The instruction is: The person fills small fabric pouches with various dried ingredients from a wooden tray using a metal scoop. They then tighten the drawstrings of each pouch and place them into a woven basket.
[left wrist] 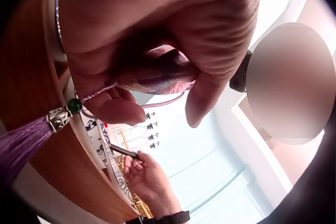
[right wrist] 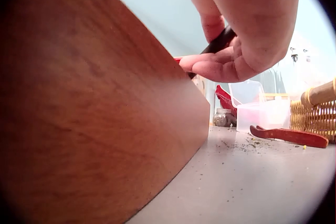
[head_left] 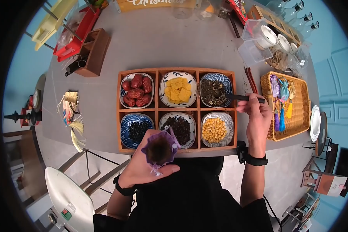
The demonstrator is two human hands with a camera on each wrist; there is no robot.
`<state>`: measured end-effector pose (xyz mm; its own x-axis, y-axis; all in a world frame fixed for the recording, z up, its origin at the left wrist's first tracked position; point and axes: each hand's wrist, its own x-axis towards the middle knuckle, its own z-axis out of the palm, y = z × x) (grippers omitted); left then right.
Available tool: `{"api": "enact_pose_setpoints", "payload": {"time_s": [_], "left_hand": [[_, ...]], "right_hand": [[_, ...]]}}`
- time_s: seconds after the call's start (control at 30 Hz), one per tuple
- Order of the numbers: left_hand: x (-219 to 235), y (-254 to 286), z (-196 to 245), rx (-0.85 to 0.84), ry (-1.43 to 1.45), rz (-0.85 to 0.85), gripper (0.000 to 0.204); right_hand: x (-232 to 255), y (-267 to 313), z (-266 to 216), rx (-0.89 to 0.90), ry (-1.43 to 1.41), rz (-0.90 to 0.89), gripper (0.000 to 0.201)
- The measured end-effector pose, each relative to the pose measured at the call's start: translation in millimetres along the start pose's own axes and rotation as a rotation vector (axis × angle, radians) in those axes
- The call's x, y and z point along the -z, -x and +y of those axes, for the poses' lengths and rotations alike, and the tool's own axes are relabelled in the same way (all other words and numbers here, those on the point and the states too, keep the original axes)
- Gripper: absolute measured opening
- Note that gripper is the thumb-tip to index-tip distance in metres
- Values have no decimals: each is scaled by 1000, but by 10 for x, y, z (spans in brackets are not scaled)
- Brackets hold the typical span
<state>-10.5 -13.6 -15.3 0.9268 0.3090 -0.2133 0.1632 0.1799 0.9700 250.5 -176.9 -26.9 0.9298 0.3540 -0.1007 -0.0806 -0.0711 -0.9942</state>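
My left hand (head_left: 143, 166) grips a small purple pouch (head_left: 159, 149), its mouth spread and dark contents inside, over the front edge of a wooden box (head_left: 178, 150). A purple tassel (left wrist: 23, 148) with a green bead hangs from it in the left wrist view. The right hand (head_left: 258, 116) holds a dark spoon (head_left: 239, 97), whose bowl lies in the dark dried leaves (head_left: 208, 94) at the box's back right. Other bowls hold red dates (head_left: 135, 93), yellow pieces (head_left: 178, 91), black beans (head_left: 138, 130), dark dried fruit (head_left: 183, 129) and yellow kernels (head_left: 214, 130).
A wicker basket (head_left: 297, 116) with tassels stands right of the box, near reddish tongs (head_left: 250, 79). Clear plastic containers (head_left: 253, 52) lie behind it. At the left are a decorated pouch (head_left: 70, 106) and a wooden holder (head_left: 94, 58). Scattered crumbs (right wrist: 231, 145) lie beside the box.
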Motion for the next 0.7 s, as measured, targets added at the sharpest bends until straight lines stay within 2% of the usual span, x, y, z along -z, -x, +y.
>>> {"api": "enact_pose_setpoints", "payload": {"time_s": [0.1, 0.17, 0.27, 0.47, 0.7], "left_hand": [[-29, -55, 69, 22, -105, 81, 67], [-44, -99, 101, -71, -321, 156, 62], [-88, -163, 148, -53, -342, 201, 58], [-136, -224, 229, -8, -374, 209, 59], [-202, -350, 257, 49, -380, 183, 61]], "right_hand": [[88, -30, 82, 11, -57, 47, 23], [55, -42, 73, -16, -55, 29, 23], [34, -28, 66, -43, -40, 26, 24], [203, -76, 44, -47, -189, 66, 26], [282, 31, -248, 97, -236, 81, 23]]}}
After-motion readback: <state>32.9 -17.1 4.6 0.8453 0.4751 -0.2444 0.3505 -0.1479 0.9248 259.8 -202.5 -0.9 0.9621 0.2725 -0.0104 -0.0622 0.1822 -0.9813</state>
